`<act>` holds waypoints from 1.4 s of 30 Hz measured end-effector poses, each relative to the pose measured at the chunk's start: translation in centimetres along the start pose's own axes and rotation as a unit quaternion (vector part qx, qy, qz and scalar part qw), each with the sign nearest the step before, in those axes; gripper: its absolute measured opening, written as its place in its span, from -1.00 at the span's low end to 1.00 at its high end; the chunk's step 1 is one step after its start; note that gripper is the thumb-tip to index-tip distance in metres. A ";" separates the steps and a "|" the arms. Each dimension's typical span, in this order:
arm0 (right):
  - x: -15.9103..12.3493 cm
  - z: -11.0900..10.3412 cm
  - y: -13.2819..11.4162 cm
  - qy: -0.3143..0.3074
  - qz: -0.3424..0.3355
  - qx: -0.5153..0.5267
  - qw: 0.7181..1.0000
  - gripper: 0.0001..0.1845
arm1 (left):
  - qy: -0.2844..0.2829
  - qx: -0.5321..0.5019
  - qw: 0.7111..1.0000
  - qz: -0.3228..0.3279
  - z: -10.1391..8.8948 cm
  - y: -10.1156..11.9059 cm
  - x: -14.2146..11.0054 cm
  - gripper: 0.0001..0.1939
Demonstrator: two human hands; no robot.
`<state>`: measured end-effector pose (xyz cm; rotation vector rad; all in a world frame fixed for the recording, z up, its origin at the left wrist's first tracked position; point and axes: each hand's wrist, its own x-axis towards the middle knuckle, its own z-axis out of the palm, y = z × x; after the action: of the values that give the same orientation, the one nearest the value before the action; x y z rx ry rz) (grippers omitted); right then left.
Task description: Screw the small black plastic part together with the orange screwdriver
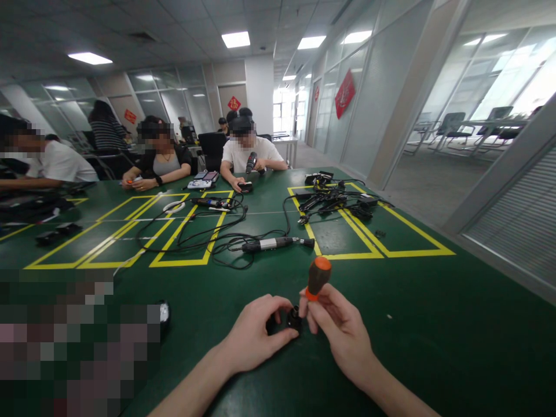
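Note:
My left hand [262, 331] rests near the table's front and grips a small black round part [294, 318] between thumb and fingers. In my right hand [341, 327] is a screwdriver [319, 275] with a stubby orange and dark handle, held upright just right of the black part. The fingers hide its lower end, so I cannot tell whether the tip touches the part. Beyond both hands lies a grey and black electric screwdriver [271, 244] with a cord, apart from them.
The green table [417, 324] carries yellow tape rectangles [417, 253]. A heap of black cables and tools [321, 200] lies at the far right, a second corded tool [212, 202] farther left. Across the table, a person [254, 153] holds a power drill [251, 163]; other people sit at the left.

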<state>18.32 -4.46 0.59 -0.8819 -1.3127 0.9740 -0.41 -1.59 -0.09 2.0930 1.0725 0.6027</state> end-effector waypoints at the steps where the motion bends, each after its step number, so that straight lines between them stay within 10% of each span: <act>1: 0.0 0.0 0.1 0.008 -0.002 -0.005 1.000 -0.59 | 0.000 0.004 1.000 -0.001 0.0 0.0 0.0 -0.75; 42: 0.4 0.0 -0.6 0.000 0.002 0.011 1.000 -0.59 | 0.002 0.015 1.000 0.017 -0.1 -0.3 0.0 -0.69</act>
<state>18.36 -4.30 1.28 -0.8691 -1.2982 0.9892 -0.65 -1.41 -0.20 2.1411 1.0575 0.6114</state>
